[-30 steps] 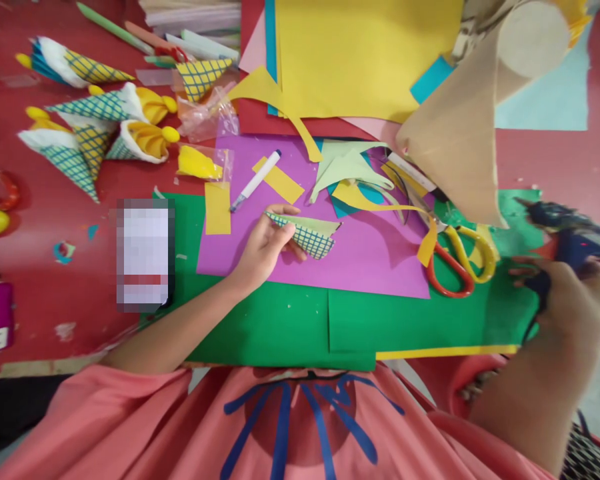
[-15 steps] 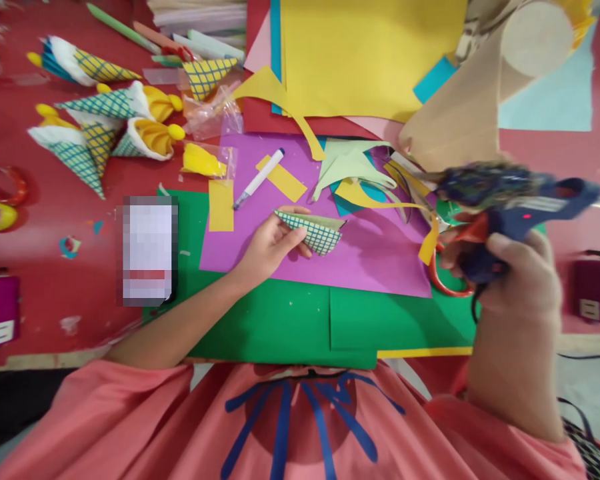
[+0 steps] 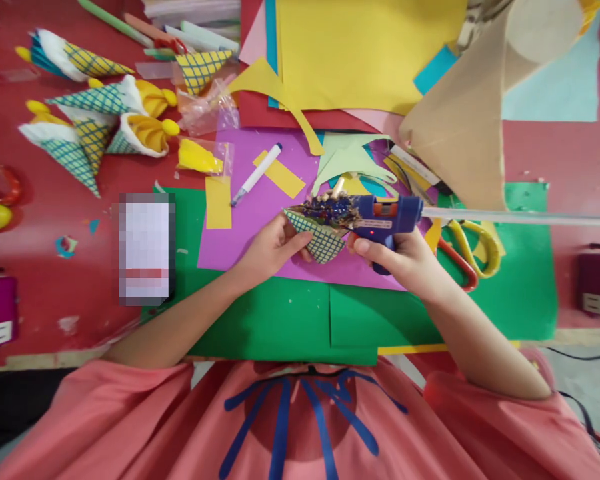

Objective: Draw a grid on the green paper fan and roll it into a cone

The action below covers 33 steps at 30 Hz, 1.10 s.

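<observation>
Between the thumb and fingers of my left hand (image 3: 283, 243) is a small paper cone (image 3: 321, 241) with a green and cream grid drawn on it. My right hand (image 3: 397, 257) grips a dark blue glue gun (image 3: 387, 217) by its handle. The gun's crusted front end lies along the cone's upper edge; whether its tip touches the paper is hidden. A clear glue stick (image 3: 520, 216) juts from the gun's rear. Under both hands lies a purple sheet (image 3: 250, 250) on green sheets (image 3: 280, 320).
Finished-looking cones (image 3: 87, 100) with white trim lie at upper left. A phone (image 3: 145, 250) sits left of my forearm. A marker (image 3: 257, 175) and yellow strips (image 3: 219, 203) lie beyond my hands. Scissors (image 3: 475, 250) rest at right, below a large brown cone (image 3: 460, 120).
My right hand has brought the glue gun leftward from the right side to the cone's upper edge. The scissors' yellow handle now shows. My left hand still holds the cone in nearly the same place.
</observation>
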Tool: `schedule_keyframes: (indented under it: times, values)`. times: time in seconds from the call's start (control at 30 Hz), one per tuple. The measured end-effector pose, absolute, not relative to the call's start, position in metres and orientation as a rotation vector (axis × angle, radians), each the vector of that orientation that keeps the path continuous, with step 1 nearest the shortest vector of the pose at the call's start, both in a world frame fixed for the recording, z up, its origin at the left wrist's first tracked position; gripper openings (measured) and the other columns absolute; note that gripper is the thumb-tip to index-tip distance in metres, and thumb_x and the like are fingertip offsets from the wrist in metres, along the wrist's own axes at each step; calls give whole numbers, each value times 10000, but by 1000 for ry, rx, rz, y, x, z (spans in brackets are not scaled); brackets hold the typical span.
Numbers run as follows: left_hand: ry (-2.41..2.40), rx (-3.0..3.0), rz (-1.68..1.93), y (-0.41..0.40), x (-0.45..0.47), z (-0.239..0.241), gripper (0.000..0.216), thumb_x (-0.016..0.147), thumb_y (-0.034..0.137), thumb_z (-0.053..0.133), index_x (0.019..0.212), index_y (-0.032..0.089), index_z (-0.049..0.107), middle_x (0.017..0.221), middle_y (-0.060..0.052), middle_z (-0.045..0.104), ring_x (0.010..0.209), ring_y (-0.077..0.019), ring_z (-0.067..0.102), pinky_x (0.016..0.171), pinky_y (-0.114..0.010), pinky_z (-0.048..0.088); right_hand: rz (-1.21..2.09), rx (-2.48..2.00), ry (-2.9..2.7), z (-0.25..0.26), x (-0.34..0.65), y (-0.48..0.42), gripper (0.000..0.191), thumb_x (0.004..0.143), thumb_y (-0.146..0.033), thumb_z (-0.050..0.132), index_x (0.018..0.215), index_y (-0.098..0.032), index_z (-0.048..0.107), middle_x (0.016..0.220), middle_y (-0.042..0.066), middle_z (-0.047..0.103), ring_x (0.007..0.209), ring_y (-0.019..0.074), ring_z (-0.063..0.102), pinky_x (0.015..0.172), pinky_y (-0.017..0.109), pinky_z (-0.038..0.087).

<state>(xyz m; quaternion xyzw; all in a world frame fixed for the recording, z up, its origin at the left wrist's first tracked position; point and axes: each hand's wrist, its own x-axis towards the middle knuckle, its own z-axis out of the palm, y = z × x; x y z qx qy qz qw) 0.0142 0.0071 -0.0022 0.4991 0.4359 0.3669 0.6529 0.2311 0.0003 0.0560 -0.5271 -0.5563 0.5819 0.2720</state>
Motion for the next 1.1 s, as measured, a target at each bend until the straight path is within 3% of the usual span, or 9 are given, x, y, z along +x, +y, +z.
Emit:
schedule_keyframes:
  times: [0.4,0.9,1.1]
  values:
    - [1046,1123,809,5,13,-7,419,766,526,661,970,220,461,692,24,660,501,-154,651,430,-249,517,1499,-1322,-1579,53,224,5,238,813,-394,638,909,-176,648,651,-31,519,551,64,413,535,203,385]
    - [1031,1137,817,4,13,-4,386,775,517,659,939,218,477,640,24,654,492,-152,641,431,-255,509,1514,-1342,-1599,56,224,5,211,816,-377,634,894,-181,647,626,-36,496,530,66,387,516,208,367]
    - [1018,1140,816,4,13,-5,369,786,502,654,952,219,484,641,26,652,490,-144,636,438,-248,508,1506,-1391,-1595,56,226,4,246,810,-412,629,787,-168,622,611,-36,489,532,65,382,518,211,362]
